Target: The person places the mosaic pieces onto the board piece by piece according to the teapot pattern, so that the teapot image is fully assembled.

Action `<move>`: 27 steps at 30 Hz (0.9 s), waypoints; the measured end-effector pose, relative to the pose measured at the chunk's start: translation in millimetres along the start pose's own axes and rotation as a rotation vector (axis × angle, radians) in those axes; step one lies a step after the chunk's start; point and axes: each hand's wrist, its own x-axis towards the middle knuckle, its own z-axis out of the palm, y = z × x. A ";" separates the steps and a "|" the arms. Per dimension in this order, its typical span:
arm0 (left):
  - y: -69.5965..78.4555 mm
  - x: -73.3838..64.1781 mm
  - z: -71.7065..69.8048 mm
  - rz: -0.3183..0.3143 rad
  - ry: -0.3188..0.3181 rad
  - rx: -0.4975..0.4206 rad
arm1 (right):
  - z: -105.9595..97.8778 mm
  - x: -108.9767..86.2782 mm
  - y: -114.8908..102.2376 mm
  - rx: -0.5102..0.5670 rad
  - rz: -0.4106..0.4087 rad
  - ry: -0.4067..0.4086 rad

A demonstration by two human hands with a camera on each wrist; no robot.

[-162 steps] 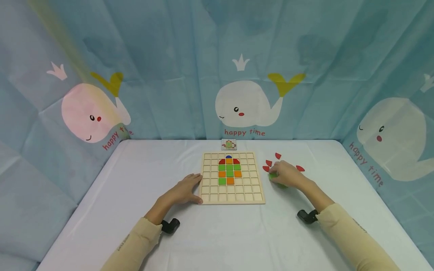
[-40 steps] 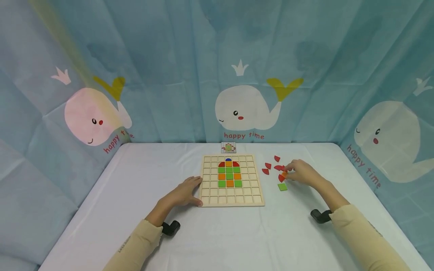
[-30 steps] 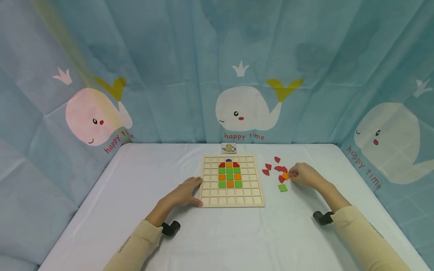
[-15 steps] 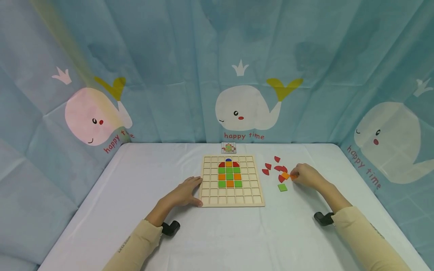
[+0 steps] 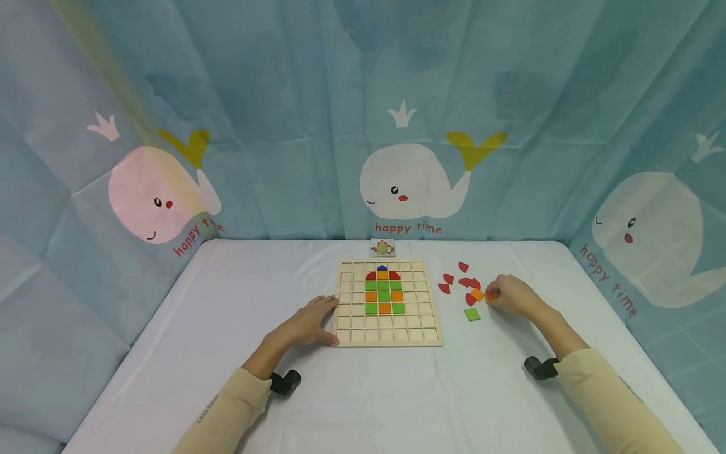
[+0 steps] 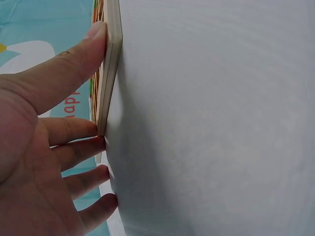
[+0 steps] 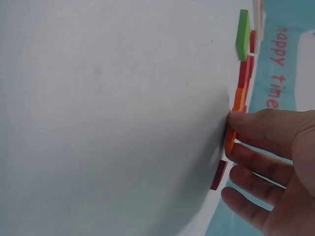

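A wooden grid board (image 5: 416, 337) lies flat on the table, with green, orange, red and blue pieces set in its cells. My left hand (image 5: 309, 321) rests at the board's left edge, fingers spread; in the left wrist view the thumb (image 6: 81, 61) lies against the board's edge (image 6: 110, 64). To the right of the board, my right hand (image 5: 513, 295) pinches an orange tile (image 7: 230, 140) between thumb and forefinger, low over the table. Another orange tile (image 5: 478, 294) lies just left of those fingertips. A green square tile (image 5: 472, 314) is nearer me.
Several red quarter-round pieces (image 5: 445, 288) are scattered between the board and my right hand. A small pattern card (image 5: 382, 247) lies behind the board. The white table (image 5: 363, 397) meets a blue whale-printed curtain (image 5: 295, 183) at the back and sides.
A green tile now sits in the board's lower right coloured cell. My right hand has moved right, from the green tiles to an orange one. My left hand stays at the board.
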 end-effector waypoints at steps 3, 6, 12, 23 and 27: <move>0.0 0.2 -0.2 -0.001 0.000 0.002 | -1.1 -1.1 -2.9 0.003 0.000 0.015; -0.3 0.4 -0.4 -0.001 0.000 0.001 | -2.4 -1.5 -7.8 0.000 -0.019 0.034; -1.4 0.1 -2.0 0.010 -0.003 -0.012 | -2.6 -0.6 -25.3 -0.006 -0.060 0.049; -0.3 -1.4 -0.9 0.003 -0.010 -0.024 | 13.2 -3.6 -66.7 -0.013 -0.169 0.067; -1.7 -0.4 0.1 0.009 -0.003 -0.020 | 16.7 -1.3 -81.1 -0.028 -0.252 0.082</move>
